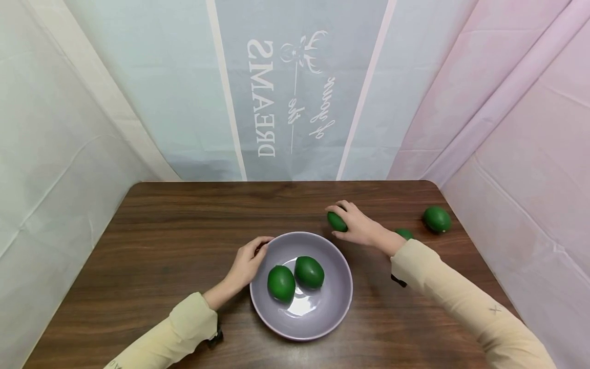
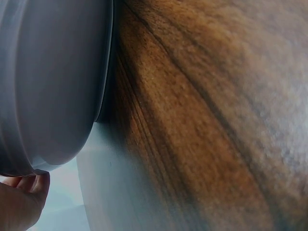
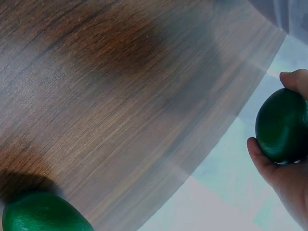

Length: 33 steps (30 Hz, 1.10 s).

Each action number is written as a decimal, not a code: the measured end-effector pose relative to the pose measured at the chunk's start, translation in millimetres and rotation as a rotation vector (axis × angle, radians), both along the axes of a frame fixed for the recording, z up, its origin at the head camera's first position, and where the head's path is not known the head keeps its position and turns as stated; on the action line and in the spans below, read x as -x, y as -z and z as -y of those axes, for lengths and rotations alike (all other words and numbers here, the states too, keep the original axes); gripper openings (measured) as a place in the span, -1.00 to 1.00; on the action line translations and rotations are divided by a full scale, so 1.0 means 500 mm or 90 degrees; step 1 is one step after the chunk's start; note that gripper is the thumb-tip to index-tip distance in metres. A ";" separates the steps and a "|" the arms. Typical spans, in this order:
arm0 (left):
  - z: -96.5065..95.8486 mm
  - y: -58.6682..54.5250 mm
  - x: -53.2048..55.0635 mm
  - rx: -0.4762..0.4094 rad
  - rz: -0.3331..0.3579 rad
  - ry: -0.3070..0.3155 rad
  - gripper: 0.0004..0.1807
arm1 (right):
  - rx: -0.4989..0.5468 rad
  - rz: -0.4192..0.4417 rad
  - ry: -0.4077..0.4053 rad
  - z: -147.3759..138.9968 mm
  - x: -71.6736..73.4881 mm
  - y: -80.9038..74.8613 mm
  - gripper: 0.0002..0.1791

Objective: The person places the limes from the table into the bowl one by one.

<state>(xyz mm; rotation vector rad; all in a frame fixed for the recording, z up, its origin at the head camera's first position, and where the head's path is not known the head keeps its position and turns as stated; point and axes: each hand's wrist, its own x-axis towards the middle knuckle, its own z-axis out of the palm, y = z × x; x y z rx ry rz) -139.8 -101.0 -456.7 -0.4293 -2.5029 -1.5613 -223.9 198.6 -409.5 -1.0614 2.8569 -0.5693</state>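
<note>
A grey-purple bowl point(image 1: 301, 318) stands on the table with two green limes inside, a left lime point(image 1: 281, 283) and a right lime point(image 1: 309, 272) close beside it. At the bowl's upper left rim my left hand point(image 1: 244, 264) grips the edge; the left wrist view shows its fingertips at the rim of the bowl point(image 2: 57, 86). My right hand point(image 1: 359, 225) holds another lime point(image 1: 337, 221) between thumb and fingers, beyond the bowl's upper right side. In the right wrist view this lime point(image 3: 281, 126) appears above the table surface.
A lime point(image 1: 437, 219) lies near the right edge of the brown wooden table point(image 1: 175, 230). Another lime point(image 1: 404, 233) is partly hidden behind my right forearm. Fabric curtains point(image 1: 295, 164) hang behind the table and along both sides.
</note>
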 end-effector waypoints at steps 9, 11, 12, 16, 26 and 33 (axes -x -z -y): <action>0.002 0.001 0.000 0.000 0.002 -0.002 -0.79 | 0.009 0.002 -0.013 0.004 -0.017 -0.018 -0.37; 0.002 0.003 0.001 0.002 0.001 -0.002 -0.79 | 0.007 0.004 -0.015 0.003 -0.021 -0.021 -0.36; 0.002 0.003 0.001 0.002 0.001 -0.002 -0.79 | 0.006 0.006 -0.015 0.002 -0.023 -0.023 -0.36; 0.002 0.001 0.001 0.005 0.000 0.001 -0.79 | 0.005 0.005 -0.023 0.001 -0.033 -0.032 -0.36; 0.001 0.002 0.002 0.005 -0.002 0.001 -0.79 | 0.005 -0.001 -0.058 0.007 -0.061 -0.055 -0.37; 0.000 0.000 0.001 0.007 0.000 -0.001 -0.79 | 0.012 -0.018 -0.074 0.009 -0.075 -0.058 -0.37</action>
